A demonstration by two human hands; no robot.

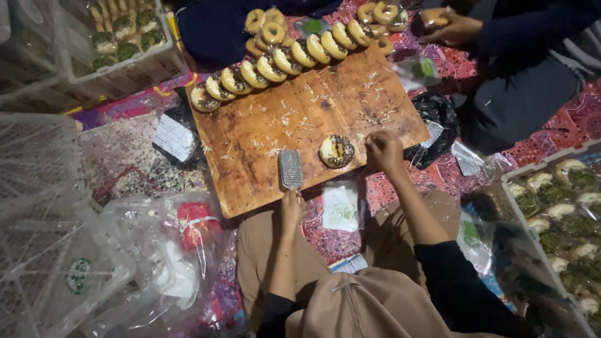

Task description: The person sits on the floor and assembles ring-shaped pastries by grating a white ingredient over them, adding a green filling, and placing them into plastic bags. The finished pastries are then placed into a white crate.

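Left hand (290, 209) clasps the handle of a small metal grater (290, 168) at the board's (250, 134) near edge; rigid, light. Right hand (383, 150), fingers pinched, content unclear, rests beside the donut (337, 151): soft, fragile topping; grip by its sides

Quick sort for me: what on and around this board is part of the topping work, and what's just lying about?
In use:
- left hand holding the small metal grater
- right hand beside the sprinkled doughnut
- wooden board
- row of topped doughnuts

Lying about:
- white crate of green-topped doughnuts
- black plastic bag
- clear bags
- another person's hand, working separately
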